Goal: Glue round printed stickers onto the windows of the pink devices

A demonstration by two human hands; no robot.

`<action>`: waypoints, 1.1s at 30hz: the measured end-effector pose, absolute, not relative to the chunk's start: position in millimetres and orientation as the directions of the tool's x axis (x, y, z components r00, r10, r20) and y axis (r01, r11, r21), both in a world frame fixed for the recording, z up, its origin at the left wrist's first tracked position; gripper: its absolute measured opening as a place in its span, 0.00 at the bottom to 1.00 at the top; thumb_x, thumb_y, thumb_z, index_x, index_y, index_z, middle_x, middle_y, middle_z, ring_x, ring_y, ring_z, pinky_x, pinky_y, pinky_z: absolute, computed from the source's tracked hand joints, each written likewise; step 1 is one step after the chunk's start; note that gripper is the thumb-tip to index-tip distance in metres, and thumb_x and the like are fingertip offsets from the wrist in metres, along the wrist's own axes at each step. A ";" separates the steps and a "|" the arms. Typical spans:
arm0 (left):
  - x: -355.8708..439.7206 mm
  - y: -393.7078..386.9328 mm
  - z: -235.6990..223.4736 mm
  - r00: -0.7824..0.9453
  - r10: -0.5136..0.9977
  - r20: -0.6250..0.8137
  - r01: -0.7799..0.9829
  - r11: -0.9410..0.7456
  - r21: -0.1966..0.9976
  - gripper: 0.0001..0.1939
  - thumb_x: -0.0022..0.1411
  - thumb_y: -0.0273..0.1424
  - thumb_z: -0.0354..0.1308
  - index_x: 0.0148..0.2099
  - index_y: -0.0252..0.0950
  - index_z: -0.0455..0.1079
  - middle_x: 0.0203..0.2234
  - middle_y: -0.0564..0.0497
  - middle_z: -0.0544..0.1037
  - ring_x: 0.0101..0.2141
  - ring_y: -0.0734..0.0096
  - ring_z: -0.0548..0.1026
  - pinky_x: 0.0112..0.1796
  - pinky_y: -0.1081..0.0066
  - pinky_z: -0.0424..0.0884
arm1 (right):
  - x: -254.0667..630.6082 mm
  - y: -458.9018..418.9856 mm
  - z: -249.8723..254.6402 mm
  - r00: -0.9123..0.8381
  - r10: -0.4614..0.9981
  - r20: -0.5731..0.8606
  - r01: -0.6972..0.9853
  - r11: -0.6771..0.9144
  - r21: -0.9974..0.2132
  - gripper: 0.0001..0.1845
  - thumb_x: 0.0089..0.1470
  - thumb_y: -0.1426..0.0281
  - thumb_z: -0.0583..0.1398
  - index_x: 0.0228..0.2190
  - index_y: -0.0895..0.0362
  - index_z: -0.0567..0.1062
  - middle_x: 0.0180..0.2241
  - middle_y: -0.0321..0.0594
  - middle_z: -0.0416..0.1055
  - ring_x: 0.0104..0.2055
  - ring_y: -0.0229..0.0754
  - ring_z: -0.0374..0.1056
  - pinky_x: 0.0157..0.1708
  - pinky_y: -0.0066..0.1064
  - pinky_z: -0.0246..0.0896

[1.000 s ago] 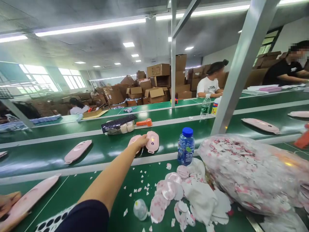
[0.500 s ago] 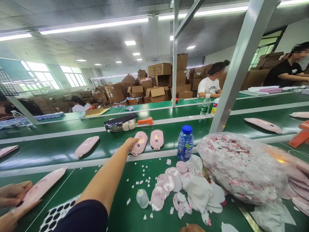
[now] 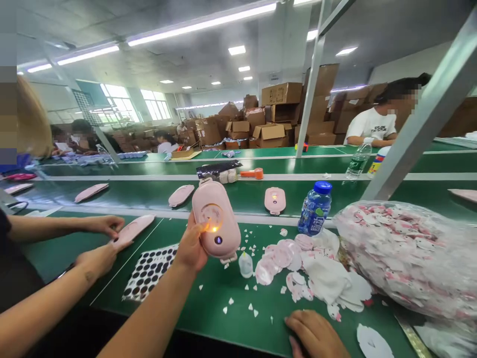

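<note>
My left hand (image 3: 191, 243) is closed around one edge of a pink plastic lid (image 3: 225, 216), held up above the green table. The lid is oblong, with a round recess, a small dark round spot and an orange glint on its face. My thumb lies over the recess. At the lower right, my right hand (image 3: 316, 333) rests near the table's front edge, fingers and thumb apart and nothing in it. Close to it lie small white triangular scraps (image 3: 251, 307) and a white round sticker piece (image 3: 373, 342). A small translucent bottle (image 3: 246, 264) stands beyond, beside overlapping pink round stickers (image 3: 279, 256).
A big clear bag of printed cutouts (image 3: 402, 258) fills the right side. Behind the stickers stands a blue bottle (image 3: 315, 209). Another pink lid (image 3: 275, 200) lies on the belt. At left, a co-worker's hands (image 3: 99, 248) hold a lid near a sheet of black dots (image 3: 149, 273).
My left hand has lifted the pink lid off the belt and brought it nearer. My right hand has come further into view. The view has shifted left.
</note>
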State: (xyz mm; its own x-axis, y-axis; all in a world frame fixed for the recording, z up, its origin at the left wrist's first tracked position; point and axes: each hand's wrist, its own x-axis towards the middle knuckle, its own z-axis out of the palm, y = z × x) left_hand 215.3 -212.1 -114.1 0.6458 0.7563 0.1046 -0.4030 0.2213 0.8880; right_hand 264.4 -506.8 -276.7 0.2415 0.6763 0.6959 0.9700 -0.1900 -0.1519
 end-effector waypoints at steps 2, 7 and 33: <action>185.6 -240.6 -121.1 0.652 0.756 0.055 -0.391 0.273 0.879 0.33 0.44 0.32 0.68 0.55 0.43 0.68 0.45 0.49 0.78 0.44 0.59 0.76 0.43 0.64 0.75 | 261.6 -511.5 -266.7 0.286 0.675 0.680 0.958 -0.181 -0.223 0.15 0.53 0.74 0.58 0.44 0.54 0.74 0.38 0.41 0.78 0.39 0.44 0.76 0.38 0.33 0.74; 146.1 -297.3 -144.0 0.731 0.682 -0.014 -0.341 0.383 0.858 0.34 0.48 0.29 0.68 0.58 0.48 0.66 0.48 0.52 0.78 0.47 0.63 0.76 0.47 0.67 0.73 | 244.2 -513.9 -220.9 0.530 0.645 0.551 0.766 -0.086 -0.637 0.18 0.59 0.69 0.57 0.51 0.49 0.69 0.48 0.43 0.74 0.50 0.46 0.72 0.48 0.40 0.72; 105.9 -343.8 -162.5 0.881 0.473 0.015 -0.283 0.501 0.818 0.15 0.56 0.33 0.67 0.46 0.40 0.72 0.35 0.50 0.82 0.35 0.67 0.80 0.36 0.71 0.77 | 192.8 -470.0 -155.3 0.662 0.740 0.120 0.092 0.079 -0.993 0.36 0.61 0.66 0.53 0.66 0.41 0.44 0.67 0.38 0.50 0.67 0.51 0.51 0.65 0.56 0.50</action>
